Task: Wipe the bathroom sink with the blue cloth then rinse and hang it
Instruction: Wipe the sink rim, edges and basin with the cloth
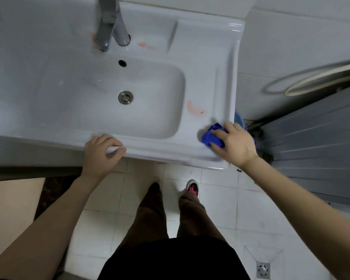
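Nearest the camera are a black top (170, 259) and brown trousers (150, 215), above a dark shoe with pink laces (192, 186) on the white tiled floor (101, 225). A square metal floor drain (263, 269) sits in the tiles to the right.

Both bare forearms reach forward to the white ceramic sink (160, 150). The left hand (101, 150) grips the sink's front rim, its fingers curled over the top edge and the thumb along the front face. The right hand (234, 144) is at the front right corner of the sink. It holds the bunched blue cloth (211, 136) down on the ledge, fingers bent over it and thumb at its near side. The cloth and that corner are blurred.

Just beyond the cloth, a pink smear (193, 108) marks the ledge beside the basin's right wall. In the basin floor lies a round metal plug drain (125, 97), and a dark overflow hole (122, 63) shows in the far wall. Behind it stands a grey metal faucet (109, 23), with fainter pink marks (143, 45) on the ledge to its right. A pale coiled hose (311, 77) hangs to the right of the sink.
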Demonstrator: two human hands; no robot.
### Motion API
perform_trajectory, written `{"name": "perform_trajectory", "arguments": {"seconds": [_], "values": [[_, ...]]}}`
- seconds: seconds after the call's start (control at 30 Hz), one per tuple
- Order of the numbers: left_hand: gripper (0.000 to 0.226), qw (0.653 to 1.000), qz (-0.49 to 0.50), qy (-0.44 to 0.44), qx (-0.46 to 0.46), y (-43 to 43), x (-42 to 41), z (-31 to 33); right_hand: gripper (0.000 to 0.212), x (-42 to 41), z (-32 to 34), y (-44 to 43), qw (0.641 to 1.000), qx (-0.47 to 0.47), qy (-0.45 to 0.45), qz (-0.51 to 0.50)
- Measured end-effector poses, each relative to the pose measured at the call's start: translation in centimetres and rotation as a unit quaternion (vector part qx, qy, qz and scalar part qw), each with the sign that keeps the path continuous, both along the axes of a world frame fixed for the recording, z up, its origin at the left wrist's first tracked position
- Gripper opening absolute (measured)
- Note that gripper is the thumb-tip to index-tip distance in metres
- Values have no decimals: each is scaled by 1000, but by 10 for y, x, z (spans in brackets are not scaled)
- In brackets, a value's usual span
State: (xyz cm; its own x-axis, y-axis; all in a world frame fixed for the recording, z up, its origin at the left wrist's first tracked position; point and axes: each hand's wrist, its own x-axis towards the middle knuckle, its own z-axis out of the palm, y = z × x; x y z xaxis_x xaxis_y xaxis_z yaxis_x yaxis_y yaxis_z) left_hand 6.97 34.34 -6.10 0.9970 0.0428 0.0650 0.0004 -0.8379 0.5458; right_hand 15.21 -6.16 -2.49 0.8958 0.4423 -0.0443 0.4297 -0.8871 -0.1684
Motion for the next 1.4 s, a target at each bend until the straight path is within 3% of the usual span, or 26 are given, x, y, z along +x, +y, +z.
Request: {"name": "perform_trajectory", "arguments": {"seconds": [0.07,0.2,0.4,0.47,0.63,0.73,0.87,1.0,1.1,1.23,1.4], "values": [[18,1000,-5,-11,-3,-1,2,-2,45,53,-7,6,998,3,-40,-40],[18,1000,-3,-13,0,0,3,-5,49,109,-6,10,993,11,-15,-118],[23,1000,-3,-24,-5,-4,3,2,40,-8,1,-3,996,74,27,-36],[26,1000,-6,-18,0,-2,4,0,37,-13,-2,-8,995,89,32,-19],[29,1000,-1,-14,12,-3,3,-7,40,114,-16,-3,985,122,-30,-115],[28,1000,-4,-4,19,-3,3,-2,37,152,-18,4,981,122,-7,-154],[25,1000,-9,17,18,1,2,4,34,79,-18,3,973,159,-6,-166],[26,999,-1,38,31,-1,1,9,30,13,-18,-1,983,136,0,-125],[34,997,16,68,36,-5,7,17,28,13,-19,-1,985,132,10,-113],[41,999,30,37,11,-54,17,38,27,19,-18,-2,985,141,16,-100],[40,993,-64,77,-56,-165,19,28,32,20,-18,-4,985,145,13,-98]]}}
